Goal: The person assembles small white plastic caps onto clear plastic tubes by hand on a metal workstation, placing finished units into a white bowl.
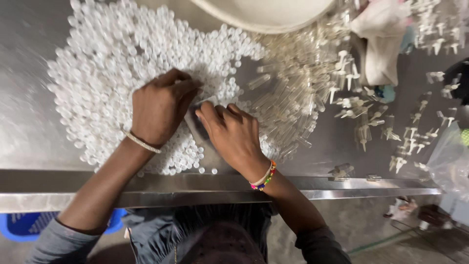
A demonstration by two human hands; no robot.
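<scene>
Both hands meet over a small piece; the left hand (159,105) and right hand (232,132) pinch narrowly, contents unclear. Beside the grip, heaps of white caps (107,63) and clear tubes (288,98) remain loose; a smaller scatter of capped tubes (386,122) lies well right.

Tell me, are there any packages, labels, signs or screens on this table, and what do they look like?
No labels, signs or screens show.
Clear plastic bag: at the table's right edge, crumpled and see-through, contents unclear.
Blue crate: below the table's front edge at the left, only a corner visible.
</scene>
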